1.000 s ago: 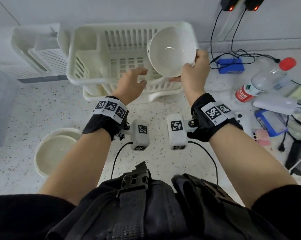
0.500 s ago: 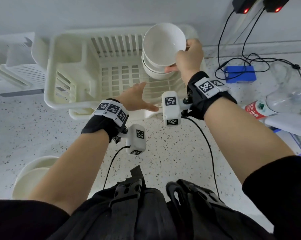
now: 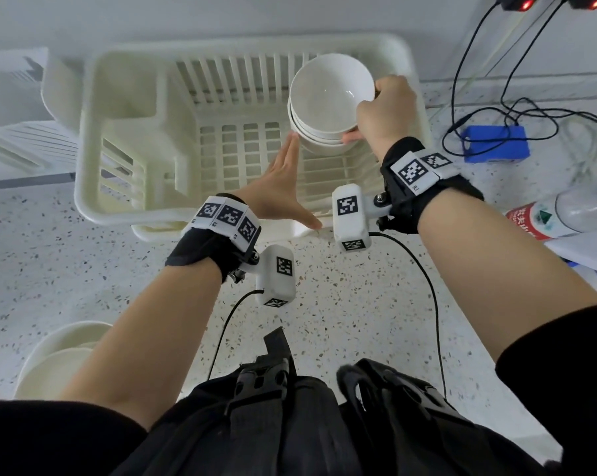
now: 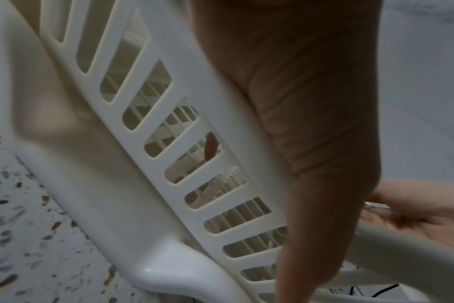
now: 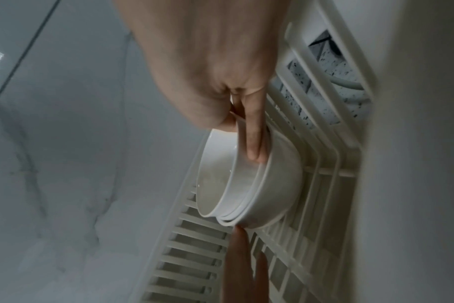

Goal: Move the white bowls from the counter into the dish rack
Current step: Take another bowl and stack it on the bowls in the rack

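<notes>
bottle [image 3: 544, 219] | red label, Chinese characters, illegible

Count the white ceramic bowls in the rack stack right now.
3, nested and tilted at the right side of the cream plastic dish rack: top white ceramic bowl gripped by the right hand, middle bowl, bottom bowl touched by left hand. More could hide inside.

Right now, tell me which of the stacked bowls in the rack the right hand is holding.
The top bowl: the right hand pinches its rim, and it sits nested in the other bowls beneath.
</notes>
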`<state>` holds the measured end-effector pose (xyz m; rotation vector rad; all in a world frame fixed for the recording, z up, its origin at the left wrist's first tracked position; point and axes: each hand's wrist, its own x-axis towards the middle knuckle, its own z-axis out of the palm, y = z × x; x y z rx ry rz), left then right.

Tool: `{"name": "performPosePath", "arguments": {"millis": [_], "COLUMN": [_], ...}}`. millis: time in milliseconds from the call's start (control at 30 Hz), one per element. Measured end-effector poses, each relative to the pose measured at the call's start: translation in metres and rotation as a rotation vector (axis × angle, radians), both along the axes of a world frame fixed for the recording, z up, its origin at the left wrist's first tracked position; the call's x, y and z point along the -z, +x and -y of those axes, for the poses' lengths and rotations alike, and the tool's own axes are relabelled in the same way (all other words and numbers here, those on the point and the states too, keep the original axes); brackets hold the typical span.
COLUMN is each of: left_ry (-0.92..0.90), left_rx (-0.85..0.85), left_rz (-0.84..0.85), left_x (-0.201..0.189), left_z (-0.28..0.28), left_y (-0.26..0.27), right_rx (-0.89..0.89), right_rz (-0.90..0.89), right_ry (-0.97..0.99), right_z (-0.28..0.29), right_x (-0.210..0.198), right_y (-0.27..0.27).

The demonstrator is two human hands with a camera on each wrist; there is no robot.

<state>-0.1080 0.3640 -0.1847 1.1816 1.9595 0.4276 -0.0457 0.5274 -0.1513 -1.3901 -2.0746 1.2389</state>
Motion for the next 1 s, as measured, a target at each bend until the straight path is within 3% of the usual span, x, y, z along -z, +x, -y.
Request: {"name": "performPosePath", "arguments": {"millis": [267,533,833,1000], "left_ry": [0.023,0.041,0.074,0.084], "left_rx": [-0.004,-0.022,-0.059,-0.092], "left_rz": [-0.003,-0.011,-0.129,-0.227], "left_x": [0.003,0.004,-0.007,-0.024], "left_z": [0.000,-0.001,0.008,0.032], "left_y": [-0.002,-0.001,0.010,0.026], "right_rx": [-0.090,-0.115,-0.139,-0.070], "right_rz": [0.059,0.114,0.046,-0.060], "right_ry": [0.160,0.160,0.119,0.170], "right_z": [-0.005,-0.005,0.002,0.037], "right_x": [0.002,0.006,0.003,-0.015], "right_y": [0.001,-0.004,0.010,0.035]}}
